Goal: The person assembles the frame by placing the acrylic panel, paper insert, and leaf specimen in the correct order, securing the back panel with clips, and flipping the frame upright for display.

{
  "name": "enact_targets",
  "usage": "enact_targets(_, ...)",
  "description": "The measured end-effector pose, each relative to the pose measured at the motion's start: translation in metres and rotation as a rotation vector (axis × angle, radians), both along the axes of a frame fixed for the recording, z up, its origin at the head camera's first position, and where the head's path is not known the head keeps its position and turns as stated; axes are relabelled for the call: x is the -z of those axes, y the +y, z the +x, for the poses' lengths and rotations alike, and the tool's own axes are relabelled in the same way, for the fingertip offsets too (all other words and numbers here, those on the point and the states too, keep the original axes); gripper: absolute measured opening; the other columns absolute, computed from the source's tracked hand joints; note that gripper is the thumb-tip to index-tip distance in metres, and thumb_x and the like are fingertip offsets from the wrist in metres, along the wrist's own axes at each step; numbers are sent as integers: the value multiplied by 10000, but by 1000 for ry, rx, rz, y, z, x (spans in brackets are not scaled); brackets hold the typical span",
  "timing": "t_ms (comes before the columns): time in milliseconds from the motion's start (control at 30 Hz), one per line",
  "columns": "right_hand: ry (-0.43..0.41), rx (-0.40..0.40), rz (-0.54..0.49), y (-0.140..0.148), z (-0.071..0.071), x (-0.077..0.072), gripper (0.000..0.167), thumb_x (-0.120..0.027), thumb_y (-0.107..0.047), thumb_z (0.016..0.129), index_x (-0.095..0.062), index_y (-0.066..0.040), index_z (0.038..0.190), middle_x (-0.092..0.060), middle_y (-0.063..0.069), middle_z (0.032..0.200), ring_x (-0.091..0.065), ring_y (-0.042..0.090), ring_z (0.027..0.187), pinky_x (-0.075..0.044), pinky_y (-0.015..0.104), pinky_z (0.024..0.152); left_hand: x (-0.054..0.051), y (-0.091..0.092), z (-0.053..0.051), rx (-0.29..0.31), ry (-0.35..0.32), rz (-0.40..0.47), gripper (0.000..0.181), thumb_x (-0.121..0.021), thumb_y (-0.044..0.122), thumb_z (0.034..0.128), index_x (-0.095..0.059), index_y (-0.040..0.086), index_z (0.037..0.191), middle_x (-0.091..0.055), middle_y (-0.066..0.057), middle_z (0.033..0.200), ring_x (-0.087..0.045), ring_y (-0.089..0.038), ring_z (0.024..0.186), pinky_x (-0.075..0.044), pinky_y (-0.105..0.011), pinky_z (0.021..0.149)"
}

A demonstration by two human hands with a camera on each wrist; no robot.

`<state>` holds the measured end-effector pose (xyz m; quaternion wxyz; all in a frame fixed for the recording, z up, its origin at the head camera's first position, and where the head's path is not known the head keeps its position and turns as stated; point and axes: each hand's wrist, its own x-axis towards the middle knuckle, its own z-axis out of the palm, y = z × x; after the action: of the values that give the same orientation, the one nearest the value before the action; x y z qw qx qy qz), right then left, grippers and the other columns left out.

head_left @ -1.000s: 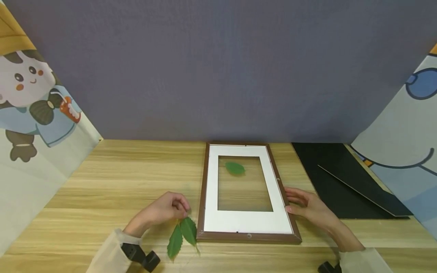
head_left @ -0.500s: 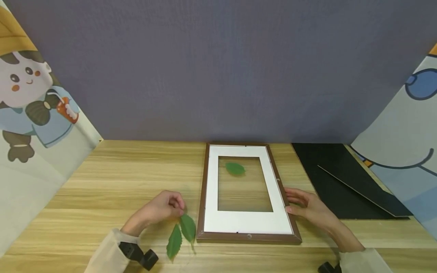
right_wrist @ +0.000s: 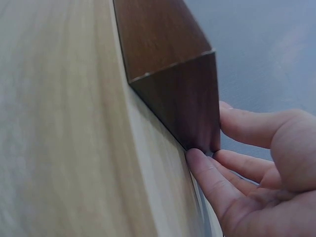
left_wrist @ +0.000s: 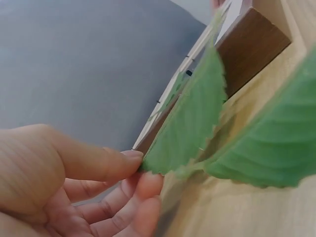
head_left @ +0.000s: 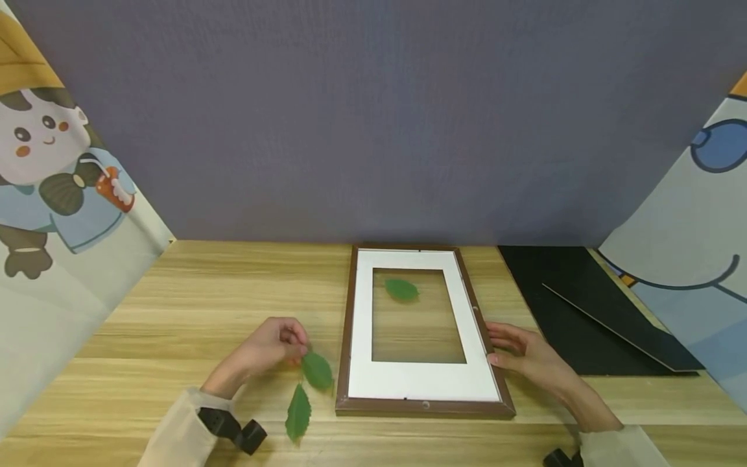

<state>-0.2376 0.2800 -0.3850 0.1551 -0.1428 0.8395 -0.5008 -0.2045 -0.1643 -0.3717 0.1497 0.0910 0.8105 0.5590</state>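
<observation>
The left hand point(head_left: 262, 350) pinches a green leaf point(head_left: 317, 370) at one end between thumb and fingertips, with the blade reaching out from the grip to the right and toward the person. Just below this pinch, on the near side, lies a second leaf point(head_left: 298, 413); its upper end comes close to the fingertips, and whether they touch it I cannot tell.

To the right of the pinch lies a brown picture frame point(head_left: 423, 407), flat on the wooden table point(head_left: 233, 292). Its raised left rail point(head_left: 345, 331) stands between the held leaf and the white mat point(head_left: 426, 381) inside. Farther from the person, up and to the right of the pinch, a third leaf point(head_left: 401, 289) lies within the mat's opening, toward its upper left.

The right hand point(head_left: 528, 353) grips the frame's right side, thumb on the upper face and fingers against the outer edge. Just beyond that grip, to the right, is a black board point(head_left: 548, 305), with a second black panel point(head_left: 630, 331) resting tilted on it.

Below and left of the pinch, a black wrist device point(head_left: 231, 431) sits at the cuff of a pale sleeve point(head_left: 177, 431). Beyond both grips, a dark grey wall point(head_left: 373, 130) rises behind the table, and a cartoon-printed panel point(head_left: 55, 162) slants up on the left.
</observation>
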Motion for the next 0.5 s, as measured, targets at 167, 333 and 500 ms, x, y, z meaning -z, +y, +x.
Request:
enact_targets(167, -3, -1, -2, 0, 1, 0, 654, -674, -178, 883, -371, 79, 1402, -409, 314, 1397, -446, 467, 1239, -481, 157, 850, -4, -1, -3, -27, 7, 6, 67, -591, -83, 838, -548, -93, 888, -585, -64, 738, -557, -132, 652, -522, -230, 579)
enact_targets(333, -8, 4, 0, -1, 2, -1, 660, -679, -184, 880, -372, 76, 1403, -415, 312, 1395, -448, 464, 1242, -475, 150, 852, -8, -1, -5, -38, 6, 28, 104, -594, -71, 847, -518, -87, 917, -594, -63, 750, -570, -125, 669, -524, -235, 604)
enact_targets(500, -6, 9, 2, -1, 2, -1, 659, -680, -186, 879, -375, 74, 1403, -417, 310, 1394, -451, 461, 1241, -474, 149, 852, -13, 1, -8, -65, 3, 22, 111, -604, -58, 856, -510, -47, 912, -600, -50, 747, -583, -128, 679, -528, -241, 624)
